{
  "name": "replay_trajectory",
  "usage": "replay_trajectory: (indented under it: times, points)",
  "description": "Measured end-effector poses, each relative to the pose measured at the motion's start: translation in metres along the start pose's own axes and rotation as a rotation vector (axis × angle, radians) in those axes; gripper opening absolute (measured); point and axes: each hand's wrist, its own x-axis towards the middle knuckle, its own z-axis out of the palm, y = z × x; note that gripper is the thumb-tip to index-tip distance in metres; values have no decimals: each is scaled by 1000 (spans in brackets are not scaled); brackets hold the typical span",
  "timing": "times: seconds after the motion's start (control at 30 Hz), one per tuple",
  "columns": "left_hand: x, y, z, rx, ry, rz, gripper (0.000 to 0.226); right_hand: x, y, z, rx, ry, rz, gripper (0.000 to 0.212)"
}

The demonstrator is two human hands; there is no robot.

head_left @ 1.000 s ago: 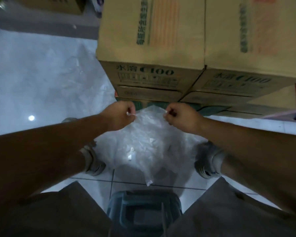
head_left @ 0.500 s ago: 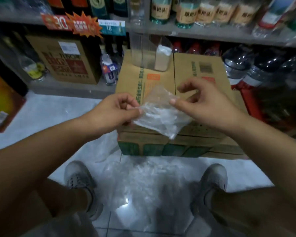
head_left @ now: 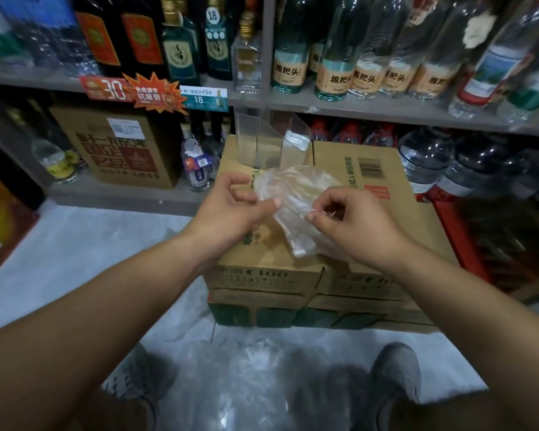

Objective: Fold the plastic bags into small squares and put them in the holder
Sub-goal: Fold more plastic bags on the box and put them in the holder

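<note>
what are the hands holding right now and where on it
A clear, crinkled plastic bag: the left hand pinches its left edge, the right hand pinches its right side between thumb and forefinger.

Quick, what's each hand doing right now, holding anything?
Left hand: pinching the left edge of the clear plastic bag.
Right hand: pinching the same bag's right side.

The bag [head_left: 296, 206] is clear with a whitish sheen, and the holder [head_left: 255, 141] is clear too. The boxes [head_left: 268, 265] are tan with green print and a red-orange patch [head_left: 376, 192]. The floor [head_left: 91, 250] is pale grey and the shoes [head_left: 395, 374] are grey. The price tag [head_left: 106, 88] is red-orange with white numerals.
</note>
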Motion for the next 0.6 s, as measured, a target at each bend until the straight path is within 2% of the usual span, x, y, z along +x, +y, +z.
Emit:
replay_trajectory:
  times: [0.1, 0.2, 0.3, 0.5, 0.6]
  points:
    - [-6, -5, 9, 142, -100, -80, 66, 3, -2, 4, 109, 48, 63, 14]
    - [-8, -11, 17, 121, -167, -102, 47, 9, -5, 7, 247, 57, 103, 15]
    - [-4, -14, 15, 25, -141, -72, 24, 12, -4, 0, 352, 67, 174, 15]
    - [3, -8, -4, -15, -63, -15, 29, 21, 10, -22, 576, 141, 257, 13]
    - [6, -7, -8, 55, -55, 111, 26, 27, 18, -30, 666, 173, 293, 14]
